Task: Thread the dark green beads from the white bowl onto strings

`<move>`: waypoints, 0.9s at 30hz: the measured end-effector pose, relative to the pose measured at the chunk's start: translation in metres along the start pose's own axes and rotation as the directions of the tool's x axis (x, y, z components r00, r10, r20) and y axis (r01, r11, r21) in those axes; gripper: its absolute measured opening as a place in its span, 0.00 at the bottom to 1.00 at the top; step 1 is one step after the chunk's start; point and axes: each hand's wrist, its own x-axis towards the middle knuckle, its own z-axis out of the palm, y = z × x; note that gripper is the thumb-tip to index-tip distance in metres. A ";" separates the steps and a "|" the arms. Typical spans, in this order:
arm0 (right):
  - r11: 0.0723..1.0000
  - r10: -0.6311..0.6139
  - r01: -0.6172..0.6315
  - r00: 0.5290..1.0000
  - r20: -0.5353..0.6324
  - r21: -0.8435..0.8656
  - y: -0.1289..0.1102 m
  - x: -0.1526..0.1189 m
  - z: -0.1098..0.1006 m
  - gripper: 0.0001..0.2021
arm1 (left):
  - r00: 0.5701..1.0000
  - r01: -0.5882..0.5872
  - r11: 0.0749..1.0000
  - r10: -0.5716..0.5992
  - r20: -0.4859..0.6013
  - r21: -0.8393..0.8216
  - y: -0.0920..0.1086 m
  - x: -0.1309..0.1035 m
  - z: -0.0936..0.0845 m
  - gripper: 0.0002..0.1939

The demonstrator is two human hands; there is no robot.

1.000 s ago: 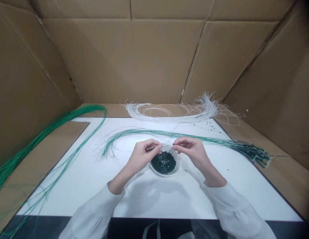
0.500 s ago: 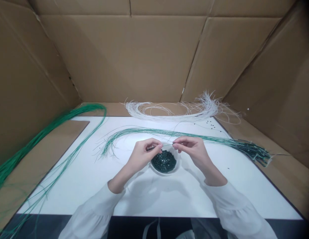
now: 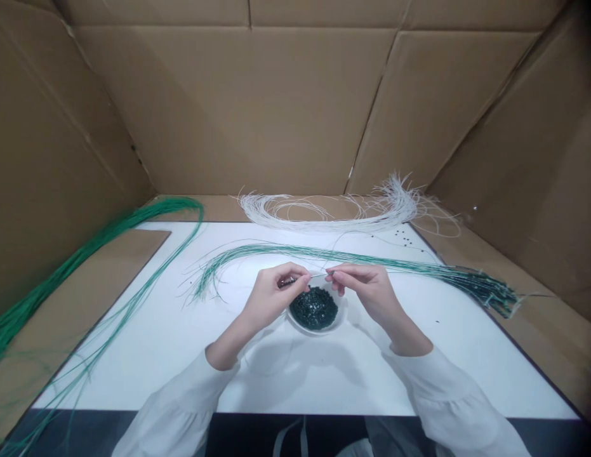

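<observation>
A white bowl [image 3: 341, 315] full of small dark green beads [image 3: 314, 309] stands on the white board. Over the bowl's far rim, my left hand [image 3: 275, 292] pinches a thin pale strand, with something dark and beaded showing between its fingers. Facing it from the right, my right hand [image 3: 366, 287] is closed at the strand's other side, a tiny dark piece at its fingertips. The strand spans the short gap between both hands. Just behind them lies a long bundle of green strands [image 3: 285, 250], its right end thick with dark beads.
Loose green strands [image 3: 98, 238] run down the left side. A coiled white bundle [image 3: 324, 222] lies at the back. Several stray beads dot the white board [image 3: 295, 387] at the right rear. Cardboard walls [image 3: 238, 108] enclose the back and sides.
My right hand's fingertips have shifted slightly left, towards my left hand, and the visible gap between them is shorter. My left hand has hardly moved.
</observation>
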 end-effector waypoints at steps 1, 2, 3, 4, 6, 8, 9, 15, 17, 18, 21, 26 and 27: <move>1.000 0.000 0.000 1.000 -0.002 0.001 0.001 0.000 0.000 0.06 | 1.000 0.000 1.000 0.000 0.002 0.001 0.000 0.000 0.000 0.10; 1.000 0.000 0.000 1.000 -0.005 -0.002 0.001 0.000 0.000 0.06 | 1.000 -0.001 1.000 0.001 0.005 0.003 -0.001 0.000 0.000 0.10; 1.000 -0.002 0.002 1.000 -0.010 -0.009 0.001 0.000 0.000 0.06 | 1.000 -0.003 1.000 0.003 0.008 0.005 -0.001 0.000 -0.001 0.10; 1.000 -0.002 0.001 1.000 -0.014 -0.016 0.001 0.000 0.000 0.06 | 1.000 -0.003 1.000 0.003 0.009 0.008 -0.001 0.000 -0.001 0.10; 1.000 0.000 0.000 1.000 -0.019 -0.027 0.001 0.000 0.000 0.07 | 1.000 -0.006 1.000 0.005 0.011 0.014 -0.002 0.000 -0.001 0.10; 0.999 0.001 -0.002 1.000 -0.020 -0.041 0.000 0.000 0.000 0.07 | 1.000 -0.008 1.000 0.007 0.007 0.023 -0.001 -0.001 -0.001 0.10; 0.999 -0.001 0.000 1.000 -0.020 -0.051 -0.001 0.000 0.000 0.07 | 1.000 -0.006 1.000 0.006 0.004 0.028 -0.001 -0.001 -0.001 0.10; 0.960 -0.094 0.088 0.996 -0.009 -0.265 -0.004 0.000 0.001 0.07 | 1.000 -0.016 0.992 0.019 -0.020 0.125 -0.001 -0.001 0.000 0.09; 0.925 -0.133 0.128 0.991 0.013 -0.358 -0.005 0.000 0.002 0.07 | 0.999 -0.026 0.984 0.031 -0.028 0.174 -0.002 0.000 0.000 0.09; 0.911 -0.145 0.142 0.989 0.022 -0.386 -0.005 0.000 0.002 0.07 | 0.999 -0.029 0.981 0.036 -0.033 0.190 -0.003 0.000 0.000 0.09; 0.903 -0.155 0.158 0.987 0.040 -0.399 -0.006 -0.001 0.002 0.06 | 0.999 -0.030 0.979 0.038 -0.034 0.204 -0.004 0.000 0.000 0.09; 0.930 -0.130 0.143 0.990 0.061 -0.338 -0.004 -0.001 0.002 0.06 | 1.000 -0.029 0.987 0.028 0.010 0.155 -0.004 -0.001 0.002 0.08; 0.936 -0.120 0.135 0.991 0.066 -0.324 -0.004 -0.001 0.002 0.06 | 0.999 -0.030 0.988 0.027 0.016 0.149 -0.003 -0.001 0.002 0.09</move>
